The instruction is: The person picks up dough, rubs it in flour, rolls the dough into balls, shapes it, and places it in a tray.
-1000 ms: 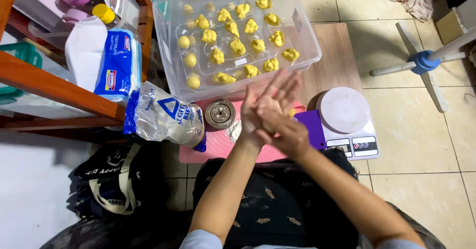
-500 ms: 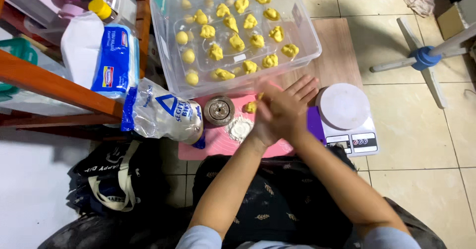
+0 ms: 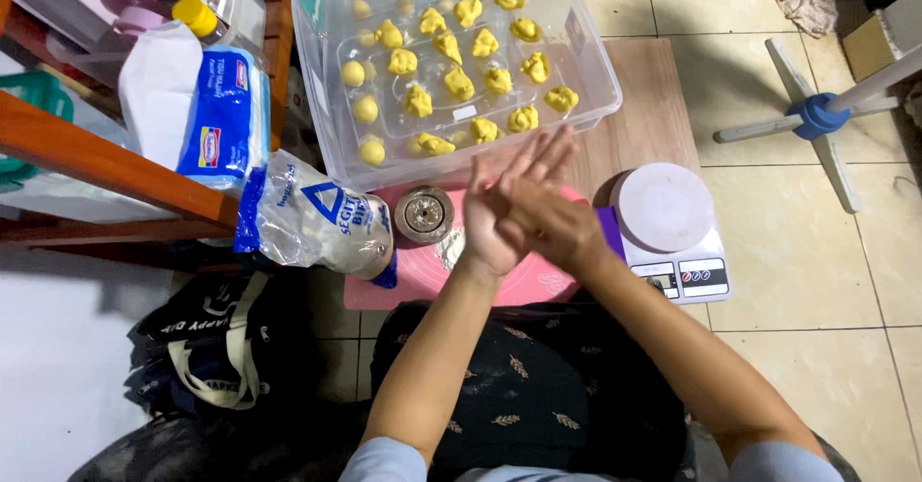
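Pressing palm against palm, the left hand (image 3: 499, 208) and the right hand (image 3: 557, 228) met above the pink mat (image 3: 423, 280), fingers stretched out flat and close together, pointing up toward the clear plastic bin (image 3: 595, 69). Whether anything lay between the palms could not be told; nothing showed at their edges. The left hand lay under, fingertips reaching past the far edge of the mat; the right lay across it, wrist over the mat's right side.

On the mat, just left of the hands, stood a small round metal mould (image 3: 424, 214), and beside it a smear of white flour (image 3: 449, 247) dusted the surface. Beyond the mat's far edge sat the bin, holding rows of shaped yellow dough pieces (image 3: 459, 81) and, along its left side, a few plain yellow dough balls (image 3: 365, 109). Just right of the mat stood a white kitchen scale (image 3: 672, 228) with a round platform, on a wooden board (image 3: 653, 108). Left of the mat lay a clear flour bag (image 3: 312, 223) on its side, touching the mat's corner. Farther left rose a wooden shelf (image 3: 86, 156) bearing a blue-and-white packet (image 3: 226, 117). Below the mat on the left, a dark tote bag (image 3: 206, 348) lay on the floor.
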